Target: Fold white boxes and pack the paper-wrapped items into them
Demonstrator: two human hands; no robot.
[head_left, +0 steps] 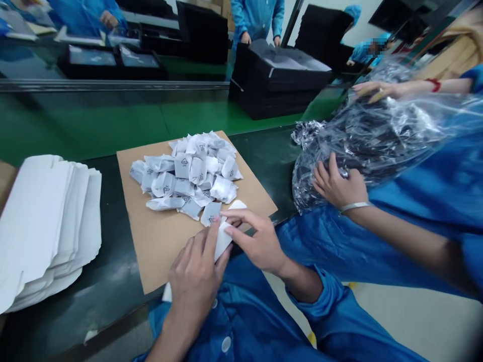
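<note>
In the head view, both my hands hold a white cardboard box blank (223,240) at the near edge of a brown cardboard sheet. My left hand (196,271) is wrapped round its middle, and one white end shows below the wrist. The thumb and fingers of my right hand (260,239) pinch its far end, where a flap sticks out. Much of the blank is hidden behind my hands. Just beyond them, a heap of small white wrapped packets (188,171) with printed triangle marks lies on the brown cardboard sheet (151,256).
Flat white box blanks (41,216) are stacked at left on the dark table (109,216). At right, a co-worker's hands (341,186) handle a clear plastic bag (392,136) with dark contents. Black trays (279,83) stand stacked beyond the green strip. Other people in blue work behind.
</note>
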